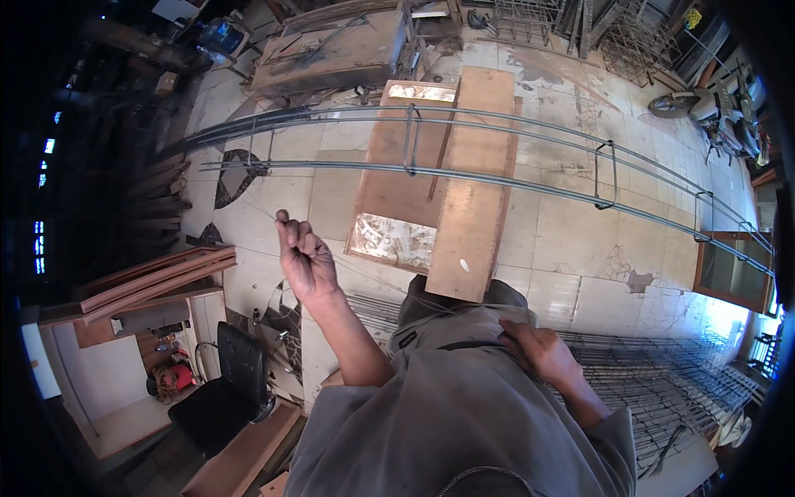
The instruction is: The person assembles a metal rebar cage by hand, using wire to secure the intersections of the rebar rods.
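Observation:
My left hand [305,261] is raised at left of centre, its fingers curled and pinched on a thin, faint wire [352,273]. My right hand [542,352] is low against my grey trousers, fingers bent; what they hold, if anything, is hidden. A long steel rebar frame [513,178] with rectangular stirrups crosses in front of me, above a plank [474,215] and a flat wooden panel [385,195]. The plank's near end reaches my knees.
An open white cabinet [99,373] and black chair [222,410] stand lower left. A wooden workbench [323,62] is at the back, a motorbike [720,120] upper right. Rebar bundles [638,373] and a glass-panelled wooden frame [729,269] lie at right.

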`<state>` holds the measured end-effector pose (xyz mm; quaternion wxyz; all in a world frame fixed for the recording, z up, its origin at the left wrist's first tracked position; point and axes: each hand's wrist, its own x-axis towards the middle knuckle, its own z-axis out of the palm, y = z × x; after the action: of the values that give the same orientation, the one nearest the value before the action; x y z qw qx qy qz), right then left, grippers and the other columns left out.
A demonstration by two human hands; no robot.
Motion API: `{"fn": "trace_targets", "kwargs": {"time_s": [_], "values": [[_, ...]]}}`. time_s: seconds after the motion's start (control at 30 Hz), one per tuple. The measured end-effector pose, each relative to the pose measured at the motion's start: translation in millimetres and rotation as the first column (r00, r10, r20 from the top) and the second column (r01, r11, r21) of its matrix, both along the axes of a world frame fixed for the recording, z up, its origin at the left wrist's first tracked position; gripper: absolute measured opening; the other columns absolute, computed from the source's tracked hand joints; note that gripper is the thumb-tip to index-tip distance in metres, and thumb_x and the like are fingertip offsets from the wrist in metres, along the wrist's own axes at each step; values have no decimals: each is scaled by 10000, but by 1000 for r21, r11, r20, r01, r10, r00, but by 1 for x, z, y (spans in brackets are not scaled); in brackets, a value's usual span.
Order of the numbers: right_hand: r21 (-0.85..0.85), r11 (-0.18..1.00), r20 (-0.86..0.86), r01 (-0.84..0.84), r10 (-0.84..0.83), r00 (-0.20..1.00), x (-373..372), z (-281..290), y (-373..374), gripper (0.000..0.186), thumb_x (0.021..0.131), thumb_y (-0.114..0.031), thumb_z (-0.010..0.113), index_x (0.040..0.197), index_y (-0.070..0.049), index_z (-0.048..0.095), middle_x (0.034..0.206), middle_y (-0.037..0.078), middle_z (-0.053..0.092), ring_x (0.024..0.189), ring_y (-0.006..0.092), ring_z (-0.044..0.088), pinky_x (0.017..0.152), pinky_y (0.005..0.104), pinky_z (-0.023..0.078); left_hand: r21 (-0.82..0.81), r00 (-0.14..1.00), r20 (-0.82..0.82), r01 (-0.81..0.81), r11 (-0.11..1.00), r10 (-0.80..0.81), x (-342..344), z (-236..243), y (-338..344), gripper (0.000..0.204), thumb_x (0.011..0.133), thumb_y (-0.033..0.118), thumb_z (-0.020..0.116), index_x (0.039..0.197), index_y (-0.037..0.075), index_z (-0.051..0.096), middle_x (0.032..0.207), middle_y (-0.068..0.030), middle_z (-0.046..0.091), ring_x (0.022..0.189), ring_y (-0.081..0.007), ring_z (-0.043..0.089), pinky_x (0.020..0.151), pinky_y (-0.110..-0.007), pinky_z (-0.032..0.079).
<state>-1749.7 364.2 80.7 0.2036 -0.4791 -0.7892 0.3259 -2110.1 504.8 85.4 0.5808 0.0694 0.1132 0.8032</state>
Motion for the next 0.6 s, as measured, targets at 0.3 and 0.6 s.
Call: {"fn": "trace_targets", "kwargs": {"time_s": [0.3, 0.6], "values": [[-99, 939, 67, 329, -323, 944, -55, 7, 14, 530, 784, -135, 776, 1248, 0, 559, 1121, 201, 639, 1001, 357, 644, 840, 405, 526, -20, 993, -60, 100, 995, -101, 9, 5, 58, 151, 1035, 128, 457, 1103, -6, 472, 708, -11, 390, 613, -80, 297, 465, -208, 274], [31, 833, -357, 552, -506, 785, -212, 34, 104, 404, 824, -53, 705, 1191, 13, 547, 1096, 228, 611, 977, 382, 628, 810, 421, 514, -155, 532, -691, 552, 819, -489, 45, 10, 22, 296, 1052, 215, 428, 1092, -20, 604, 1189, -127, 607, 1091, -169, 582, 931, -310, 473]]}}
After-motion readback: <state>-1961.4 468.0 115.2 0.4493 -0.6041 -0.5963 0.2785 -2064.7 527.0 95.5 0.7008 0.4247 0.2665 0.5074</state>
